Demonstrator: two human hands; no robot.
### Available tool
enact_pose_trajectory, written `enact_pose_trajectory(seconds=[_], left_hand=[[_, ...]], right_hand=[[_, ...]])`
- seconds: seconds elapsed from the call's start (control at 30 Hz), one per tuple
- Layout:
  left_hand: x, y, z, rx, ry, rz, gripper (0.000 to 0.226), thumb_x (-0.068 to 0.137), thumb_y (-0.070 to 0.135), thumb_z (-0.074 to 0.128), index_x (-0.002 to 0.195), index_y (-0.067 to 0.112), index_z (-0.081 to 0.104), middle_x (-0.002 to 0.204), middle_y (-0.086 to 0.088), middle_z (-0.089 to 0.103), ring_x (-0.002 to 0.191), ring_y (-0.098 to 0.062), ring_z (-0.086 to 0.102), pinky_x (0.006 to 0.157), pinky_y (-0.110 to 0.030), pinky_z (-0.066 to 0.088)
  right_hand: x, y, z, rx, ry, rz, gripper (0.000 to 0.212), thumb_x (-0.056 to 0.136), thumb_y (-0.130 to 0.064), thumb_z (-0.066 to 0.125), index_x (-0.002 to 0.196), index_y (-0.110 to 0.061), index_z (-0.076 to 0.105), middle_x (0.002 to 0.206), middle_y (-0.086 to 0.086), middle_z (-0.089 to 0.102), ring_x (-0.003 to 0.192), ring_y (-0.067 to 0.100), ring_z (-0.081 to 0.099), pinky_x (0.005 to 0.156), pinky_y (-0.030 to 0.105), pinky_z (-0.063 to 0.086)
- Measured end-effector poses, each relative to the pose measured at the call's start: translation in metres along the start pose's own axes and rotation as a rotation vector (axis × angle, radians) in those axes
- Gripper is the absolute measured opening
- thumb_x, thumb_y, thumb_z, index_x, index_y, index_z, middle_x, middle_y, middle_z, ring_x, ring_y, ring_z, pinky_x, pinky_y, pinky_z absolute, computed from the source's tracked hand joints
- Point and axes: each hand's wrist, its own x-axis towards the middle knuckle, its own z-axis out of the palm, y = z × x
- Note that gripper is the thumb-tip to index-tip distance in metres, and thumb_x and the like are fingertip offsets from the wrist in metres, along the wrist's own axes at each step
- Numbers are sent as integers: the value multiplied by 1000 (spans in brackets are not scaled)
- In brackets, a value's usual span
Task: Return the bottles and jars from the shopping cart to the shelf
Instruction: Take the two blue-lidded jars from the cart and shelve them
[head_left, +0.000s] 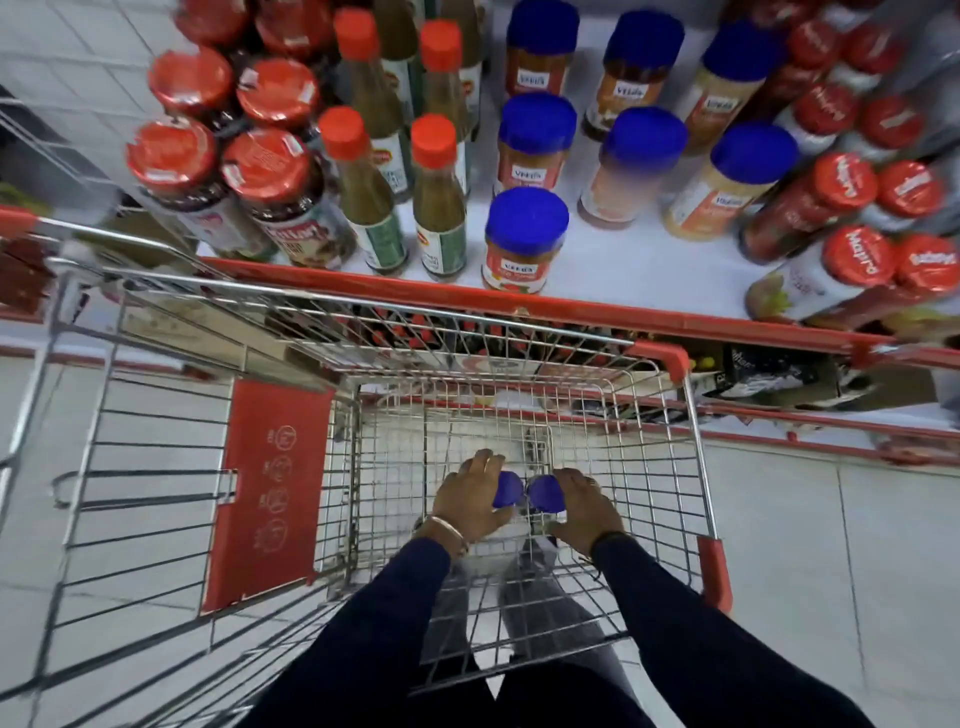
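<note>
Both my hands reach down into the wire shopping cart. My left hand is wrapped around a jar with a blue lid. My right hand grips a second blue-lidded jar right beside it. Only the lids show; the jar bodies are hidden under my fingers. Above the cart is the white shelf with a red front edge. Matching blue-lidded jars stand on it in rows.
On the shelf, red-lidded jars stand at the left, green sauce bottles with orange caps beside them, red-capped bottles at the right. The cart's red child-seat flap is at the left. A lower shelf shows behind the cart.
</note>
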Motion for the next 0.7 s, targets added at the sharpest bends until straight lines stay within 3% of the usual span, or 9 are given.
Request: enact_pose_trajectory(seconds=[0.1,0.2,0.37,0.5,0.6,0.7], left_hand=[[19,-2,27,42,-64,-102,84,76,36,67,140,11,19,150,-14,23,128,-36,39,94,-49,47],[30,-4,47,51,-106,-149,86,76,26,69,142,11,16,146,-13,28,125,-35,42,92,-48,49],[37,-9,55,44,-43,-142,59,80,8,58,133,10,32,133,-13,45,113,-33,50,80,-45,54],[25,-3,42,-16,16,-120,58,76,6,59,130,14,38,129,-9,50,112,-31,52,80,-44,53],[7,7,24,-78,90,-125,63,73,10,64,131,17,39,131,-7,51,113,-30,53,87,-42,53],[-11,23,-4,-32,144,-93,62,73,16,65,130,19,40,130,-3,52,112,-27,54,84,-38,52]], right_hand=[[19,8,19,-65,-20,-19,85,73,-25,69,143,-15,21,150,7,27,127,32,41,96,43,47],[37,13,33,-44,24,-19,78,72,-14,68,139,-14,27,145,8,34,122,31,46,92,42,49],[49,23,37,-3,52,-56,59,68,-1,65,122,-13,44,127,8,50,114,33,51,87,43,51],[37,27,18,79,115,-36,43,67,0,62,106,-14,50,114,8,58,101,32,59,74,34,50],[13,23,-9,160,182,-44,43,69,0,62,110,-10,52,113,11,60,95,31,61,69,29,44],[-17,17,-47,161,225,-88,52,70,-2,60,120,-12,51,119,10,60,100,29,61,76,31,49]])
